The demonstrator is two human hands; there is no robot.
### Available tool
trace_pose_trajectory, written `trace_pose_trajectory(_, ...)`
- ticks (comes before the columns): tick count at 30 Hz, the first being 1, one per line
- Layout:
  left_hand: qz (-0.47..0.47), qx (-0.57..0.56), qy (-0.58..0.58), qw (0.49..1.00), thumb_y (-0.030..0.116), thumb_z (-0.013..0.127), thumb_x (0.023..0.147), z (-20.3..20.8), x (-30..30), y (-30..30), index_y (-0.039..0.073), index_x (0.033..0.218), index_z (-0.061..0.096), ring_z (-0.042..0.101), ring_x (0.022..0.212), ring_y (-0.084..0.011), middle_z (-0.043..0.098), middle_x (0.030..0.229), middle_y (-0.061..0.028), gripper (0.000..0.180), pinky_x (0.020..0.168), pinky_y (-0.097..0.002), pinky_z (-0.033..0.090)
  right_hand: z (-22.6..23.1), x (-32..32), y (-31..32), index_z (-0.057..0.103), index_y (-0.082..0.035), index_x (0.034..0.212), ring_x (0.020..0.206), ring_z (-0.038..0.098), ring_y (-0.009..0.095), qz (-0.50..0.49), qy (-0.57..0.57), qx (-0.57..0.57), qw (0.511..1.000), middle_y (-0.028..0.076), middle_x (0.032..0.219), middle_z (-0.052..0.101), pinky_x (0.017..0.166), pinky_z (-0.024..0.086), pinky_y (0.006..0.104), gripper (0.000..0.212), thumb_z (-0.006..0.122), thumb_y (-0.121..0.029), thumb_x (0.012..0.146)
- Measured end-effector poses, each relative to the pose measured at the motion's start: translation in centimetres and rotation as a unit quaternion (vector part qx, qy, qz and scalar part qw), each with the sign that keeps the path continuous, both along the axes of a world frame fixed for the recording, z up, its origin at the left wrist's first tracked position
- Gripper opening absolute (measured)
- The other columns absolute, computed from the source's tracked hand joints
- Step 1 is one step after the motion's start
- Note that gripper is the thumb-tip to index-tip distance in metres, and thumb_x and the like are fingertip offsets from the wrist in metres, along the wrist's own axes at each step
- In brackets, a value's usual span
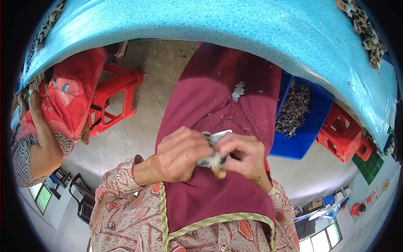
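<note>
My hands meet over my lap, above a maroon apron [222, 193]. My left hand [180, 153] has its fingers curled around a small, rough, grey-white and dark piece [210, 161]. At its lower end is a tan, woody-looking bit [217, 171]. My right hand [243, 157] pinches the same piece from the other side, thumb and fingers bent. A pale, flat thing [221, 135] shows between the hands at the top; I cannot make out what it is. The fingertips partly hide what is held.
A blue bin [300, 145] at the right holds many dark and pale bits. More lie on the blue-covered table [201, 19] ahead. A pale translucent scrap [238, 91] rests on the apron. Red stools [119, 96] stand at both sides. Another person's arm [42, 130] is at the left.
</note>
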State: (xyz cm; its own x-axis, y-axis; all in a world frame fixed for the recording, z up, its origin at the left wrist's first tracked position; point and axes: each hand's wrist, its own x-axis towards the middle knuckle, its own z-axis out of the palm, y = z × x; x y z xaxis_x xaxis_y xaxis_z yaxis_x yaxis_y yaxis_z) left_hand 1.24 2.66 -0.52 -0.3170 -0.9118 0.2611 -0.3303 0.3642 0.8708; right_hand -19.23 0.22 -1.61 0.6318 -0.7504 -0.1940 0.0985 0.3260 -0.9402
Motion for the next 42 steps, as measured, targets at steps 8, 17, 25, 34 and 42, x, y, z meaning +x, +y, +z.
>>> trace_pose_trajectory(8,0.021,-0.013,0.03,0.999,-0.005,0.06,0.071,-0.8,0.6,2.2,0.0,0.097,0.053,0.063,0.073,-0.0292,0.062,0.084,-0.0154,0.027,0.061,-0.0359,0.051,1.7,0.8,0.3,0.063,-0.006,0.074,0.069,0.061,0.019,0.004,-0.025,-0.152,0.988,0.005,0.072,0.058,0.059,0.049,0.0311,0.022,0.076,0.003,0.058)
trace_pose_trajectory(17,-0.042,0.233,0.207,0.949,0.023,0.058,0.092,-1.8,-0.6,2.4,-0.004,0.093,0.058,0.061,0.076,-0.024,0.061,0.088,-0.0127,0.026,0.07,-0.0318,0.049,1.6,-1.8,-1.1,0.064,-0.005,0.074,0.063,0.062,0.017,0.117,0.013,0.021,0.993,0.003,0.071,0.063,0.057,0.047,0.0284,0.01,0.073,-0.001,0.07)
trace_pose_trajectory(25,-0.11,0.196,0.153,0.962,-0.006,0.059,0.072,-1.5,-0.5,1.8,-0.001,0.093,0.059,0.065,0.082,-0.0258,0.063,0.094,-0.0128,0.021,0.067,-0.0307,0.053,-7.5,-2.5,-8.8,0.067,-0.005,0.083,0.074,0.065,0.029,-0.008,0.409,-0.339,0.847,0.012,0.079,0.067,0.067,0.053,0.0337,0.012,0.061,0.0,0.074)
trace_pose_trajectory(34,-0.041,0.023,0.098,0.994,-0.007,0.063,0.065,-1.2,0.7,1.9,0.003,0.084,0.063,0.065,0.071,-0.0235,0.061,0.094,-0.0114,0.022,0.058,-0.0318,0.053,-10.3,-1.7,-11.3,0.061,-0.007,0.091,0.085,0.06,0.027,0.193,0.465,-0.52,0.69,0.009,0.087,0.062,0.071,0.051,0.0411,0.022,0.063,-0.007,0.069)
trace_pose_trajectory(42,-0.053,-0.026,0.107,0.992,-0.005,0.07,0.061,-1.8,0.9,1.5,0.005,0.084,0.065,0.058,0.061,-0.0172,0.057,0.095,-0.0097,0.026,0.05,-0.0281,0.048,0.0,2.5,-4.6,0.064,0.001,0.089,0.071,0.061,0.008,-0.062,0.029,0.172,0.983,0.003,0.079,0.065,0.066,0.05,0.0223,0.011,0.067,0.002,0.078)
